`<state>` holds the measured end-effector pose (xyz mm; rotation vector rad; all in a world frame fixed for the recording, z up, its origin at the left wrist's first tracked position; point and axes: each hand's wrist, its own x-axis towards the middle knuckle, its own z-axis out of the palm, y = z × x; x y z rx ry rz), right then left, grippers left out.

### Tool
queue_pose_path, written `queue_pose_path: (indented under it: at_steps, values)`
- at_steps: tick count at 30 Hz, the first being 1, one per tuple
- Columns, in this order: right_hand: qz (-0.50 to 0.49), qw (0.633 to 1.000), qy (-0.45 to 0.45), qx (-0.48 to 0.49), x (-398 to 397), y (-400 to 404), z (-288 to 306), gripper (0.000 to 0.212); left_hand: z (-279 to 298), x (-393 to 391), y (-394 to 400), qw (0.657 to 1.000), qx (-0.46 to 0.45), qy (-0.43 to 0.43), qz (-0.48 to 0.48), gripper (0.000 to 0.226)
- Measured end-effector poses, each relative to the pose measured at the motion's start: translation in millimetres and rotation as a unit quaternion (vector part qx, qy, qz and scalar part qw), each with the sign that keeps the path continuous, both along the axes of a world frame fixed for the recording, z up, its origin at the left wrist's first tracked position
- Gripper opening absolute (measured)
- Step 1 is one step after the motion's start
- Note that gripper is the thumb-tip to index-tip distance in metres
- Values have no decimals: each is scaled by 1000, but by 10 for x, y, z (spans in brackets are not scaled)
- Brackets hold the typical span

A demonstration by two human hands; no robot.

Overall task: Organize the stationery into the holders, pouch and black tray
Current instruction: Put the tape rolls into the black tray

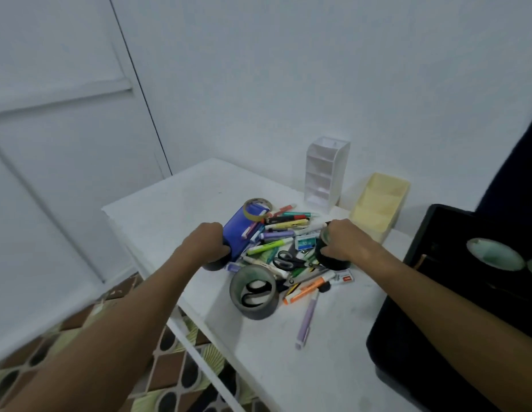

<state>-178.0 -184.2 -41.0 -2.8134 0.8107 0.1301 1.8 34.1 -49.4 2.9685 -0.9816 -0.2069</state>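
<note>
White walls back a white bench [181, 203] over a patterned floor. Mixed stationery lies heaped at the bench centre: markers and pens in green, orange, lilac and yellow, one pair of black-handled scissors [285, 259], one blue pouch [240, 233] with one roll of clear tape [256, 209] resting on it. One lilac pen [307, 319] lies apart, nearer the front edge. Holders counted: one white tiered [324, 173], one cream [380, 203], both at the wall; three dark round cups. One cup [254, 292] lies tipped on its side. Left hand [209, 239] grasps a second cup [215, 264]; right hand [345, 242] grasps a third [333, 260]. One black tray [455, 281] lies at right.
</note>
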Motion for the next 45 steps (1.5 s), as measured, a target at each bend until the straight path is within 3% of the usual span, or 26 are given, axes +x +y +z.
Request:
queue_pose_path:
  at_steps: [5, 8, 12, 21, 28, 35, 38, 42, 45]
  values:
    - [-12, 1000, 14, 3, -36, 39, -116, 34, -156, -59, 146, 999, -29, 20, 9, 16]
    - [-37, 999, 16, -5, -48, 43, -152, 40, -200, -110, 155, 998, -28, 25, 47, 19]
    - [-44, 998, -36, 6, -87, -25, -141, 35, -45, -138, 53, 998, -17, -38, 42, 12]
    - [-88, 979, -184, 8, -416, -316, 417, 18, 685, -426, -854, 977, -49, -164, -128, 7]
    - [-202, 956, -210, -34, -1370, -704, 796, 18, 1053, -1268, -1935, 929, -120, -167, -308, 8]
    - [-296, 936, -177, -65, -2335, -940, 825, 18, 1061, -2135, -2639, 875, -144, -171, -429, 10]
    - [-296, 940, -160, -63, -2565, -985, 744, 21, 992, -2378, -2769, 862, -128, -146, -468, 33]
    - [-297, 943, -136, -61, -2675, -1004, 641, 25, 850, -2513, -2894, 851, -76, -129, -503, 10]
    - [-290, 948, -121, -48, -2697, -1018, 576, 27, 737, -2510, -2927, 851, -45, -112, -511, 12]
